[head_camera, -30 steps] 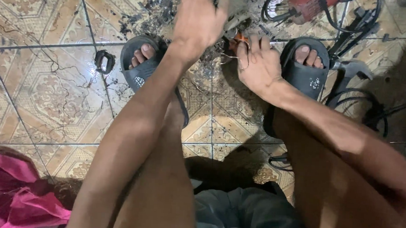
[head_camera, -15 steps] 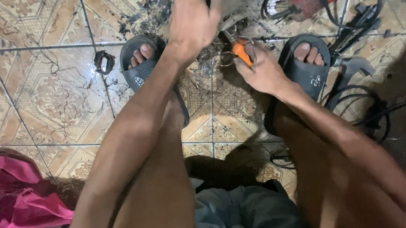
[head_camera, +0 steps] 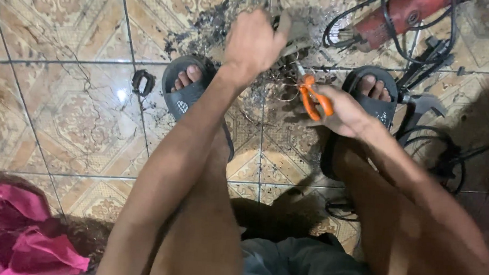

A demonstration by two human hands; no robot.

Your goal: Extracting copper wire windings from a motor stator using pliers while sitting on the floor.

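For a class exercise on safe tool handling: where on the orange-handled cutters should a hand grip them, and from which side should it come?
Probably by the two orange handles, as the right hand grips the cutters now. The handles point back toward the person while the thin metal tip points away, toward the tangle of wire near the left hand. So come from the person's side, fingers wrapped around both handles, clear of the tip.

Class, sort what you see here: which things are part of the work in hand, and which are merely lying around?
In use:
left hand gripping a grey metal part
right hand holding orange-handled pliers
wire scraps beneath

Lying about:
red power tool
black cables
pink cloth
small black ring
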